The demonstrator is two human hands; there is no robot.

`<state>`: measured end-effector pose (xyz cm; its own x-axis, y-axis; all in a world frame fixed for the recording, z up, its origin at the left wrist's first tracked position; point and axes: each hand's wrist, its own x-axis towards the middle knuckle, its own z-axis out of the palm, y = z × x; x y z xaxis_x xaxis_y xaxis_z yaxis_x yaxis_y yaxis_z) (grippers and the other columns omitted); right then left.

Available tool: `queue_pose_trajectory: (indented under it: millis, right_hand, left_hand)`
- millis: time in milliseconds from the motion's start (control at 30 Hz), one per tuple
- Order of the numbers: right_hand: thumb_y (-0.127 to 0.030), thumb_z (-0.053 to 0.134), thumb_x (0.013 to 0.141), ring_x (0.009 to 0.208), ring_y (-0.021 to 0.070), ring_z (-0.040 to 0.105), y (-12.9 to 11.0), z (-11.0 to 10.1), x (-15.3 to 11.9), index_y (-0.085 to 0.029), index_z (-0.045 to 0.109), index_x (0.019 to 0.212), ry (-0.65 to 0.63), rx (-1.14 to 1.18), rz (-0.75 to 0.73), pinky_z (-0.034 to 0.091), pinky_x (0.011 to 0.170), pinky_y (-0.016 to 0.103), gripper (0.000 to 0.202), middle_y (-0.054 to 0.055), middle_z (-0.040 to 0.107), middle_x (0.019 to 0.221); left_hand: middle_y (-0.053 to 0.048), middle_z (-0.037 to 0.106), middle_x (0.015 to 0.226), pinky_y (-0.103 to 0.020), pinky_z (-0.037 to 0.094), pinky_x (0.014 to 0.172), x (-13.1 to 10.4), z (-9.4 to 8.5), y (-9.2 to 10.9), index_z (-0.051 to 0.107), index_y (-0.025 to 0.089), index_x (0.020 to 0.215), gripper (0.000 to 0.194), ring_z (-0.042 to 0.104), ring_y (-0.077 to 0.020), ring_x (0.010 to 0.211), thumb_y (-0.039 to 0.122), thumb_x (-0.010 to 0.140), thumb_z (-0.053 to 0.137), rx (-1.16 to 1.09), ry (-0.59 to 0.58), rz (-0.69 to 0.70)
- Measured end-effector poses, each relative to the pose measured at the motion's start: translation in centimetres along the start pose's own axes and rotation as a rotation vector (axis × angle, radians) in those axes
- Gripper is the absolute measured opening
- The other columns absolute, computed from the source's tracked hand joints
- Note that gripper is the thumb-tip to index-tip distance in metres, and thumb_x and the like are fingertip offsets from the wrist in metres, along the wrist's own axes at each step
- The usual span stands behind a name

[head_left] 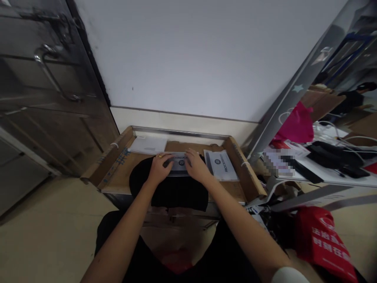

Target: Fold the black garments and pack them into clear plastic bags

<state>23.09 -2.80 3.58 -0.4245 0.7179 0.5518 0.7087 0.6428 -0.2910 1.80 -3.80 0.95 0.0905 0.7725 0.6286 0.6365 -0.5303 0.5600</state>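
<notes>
A clear plastic bag [180,162] with dark ROCKBROS print lies on black fabric [179,190] in front of me. My left hand [160,168] is at the bag's left end, thumb and fingers apart, with a ring on one finger. At the right end, my right hand [198,167] reaches over the bag, its fingers stretched out and touching it. Part of the print is hidden beneath my fingers. The black fabric spreads past the tray's near edge toward my lap.
A shallow cardboard tray [98,167] with raised sides holds white flat bags [149,145] at left and another printed ROCKBROS bag [222,165] at right. A metal door [55,78] stands left. At right are a cluttered white table [318,169] and a red bag [326,239].
</notes>
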Motion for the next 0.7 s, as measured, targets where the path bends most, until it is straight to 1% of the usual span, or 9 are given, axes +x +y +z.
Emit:
queue_pose_trajectory:
  millis: [100,167,233,367,533,633,700]
  right_hand:
    - [-0.028,0.045,0.101,0.145,0.0307,0.041,0.1,2.1,0.6,-0.005,0.055,0.139,-0.155,-0.100,0.089,0.033,0.121,0.050,0.046,0.024,0.053,0.147]
    - [-0.036,0.039,0.104,0.149,0.0334,0.035,0.3,2.7,0.3,-0.006,0.047,0.147,-0.242,-0.144,0.132,0.027,0.122,0.053,0.053,0.022,0.045,0.155]
    - [-0.042,0.035,0.105,0.151,0.0347,0.029,0.6,2.7,-0.3,-0.011,0.042,0.153,-0.290,-0.163,0.155,0.023,0.122,0.055,0.057,0.018,0.040,0.159]
    - [-0.048,0.032,0.105,0.152,0.0331,0.027,0.7,2.2,-1.0,-0.017,0.040,0.155,-0.294,-0.162,0.183,0.021,0.123,0.053,0.059,0.014,0.038,0.161]
    - [-0.047,0.035,0.104,0.152,0.0328,0.028,0.3,2.1,-1.1,-0.019,0.043,0.153,-0.266,-0.125,0.207,0.020,0.123,0.053,0.057,0.015,0.040,0.160]
    - [-0.047,0.042,0.102,0.152,0.0319,0.028,0.6,2.3,-1.1,-0.017,0.047,0.150,-0.230,-0.054,0.219,0.019,0.124,0.052,0.057,0.015,0.041,0.159]
    - [-0.045,0.048,0.099,0.151,0.0312,0.031,1.3,2.5,-1.2,-0.013,0.049,0.148,-0.195,0.051,0.252,0.021,0.124,0.051,0.059,0.017,0.042,0.158]
  left_hand:
    - [-0.005,0.071,0.125,-0.048,0.040,0.113,-0.1,0.4,-0.3,0.074,0.025,0.112,0.027,0.057,-0.0245,0.126,0.023,0.088,0.060,0.071,-0.091,0.010]
    - [-0.003,0.072,0.125,-0.048,0.040,0.114,-0.1,0.6,-0.5,0.075,0.026,0.111,0.030,0.055,-0.0241,0.129,0.018,0.087,0.058,0.106,-0.119,-0.007]
    - [-0.002,0.072,0.124,-0.047,0.040,0.114,-0.1,0.8,-0.4,0.075,0.026,0.109,0.034,0.055,-0.0234,0.129,0.014,0.085,0.055,0.129,-0.131,-0.028]
    - [-0.001,0.072,0.125,-0.046,0.042,0.112,0.0,0.9,-0.4,0.075,0.027,0.109,0.040,0.057,-0.0235,0.127,0.009,0.083,0.051,0.172,-0.135,-0.065]
    - [-0.002,0.071,0.127,-0.044,0.042,0.110,-0.3,0.8,-0.4,0.073,0.026,0.113,0.049,0.056,-0.0238,0.127,0.003,0.076,0.051,0.216,-0.152,-0.080]
    - [-0.005,0.071,0.125,-0.047,0.041,0.107,-0.3,0.5,0.4,0.073,0.025,0.114,0.050,0.057,-0.0263,0.125,0.002,0.075,0.051,0.284,-0.159,-0.096]
    - [-0.010,0.072,0.119,-0.050,0.042,0.105,0.2,0.2,1.6,0.074,0.021,0.111,0.046,0.058,-0.0303,0.123,0.002,0.075,0.051,0.366,-0.167,-0.128]
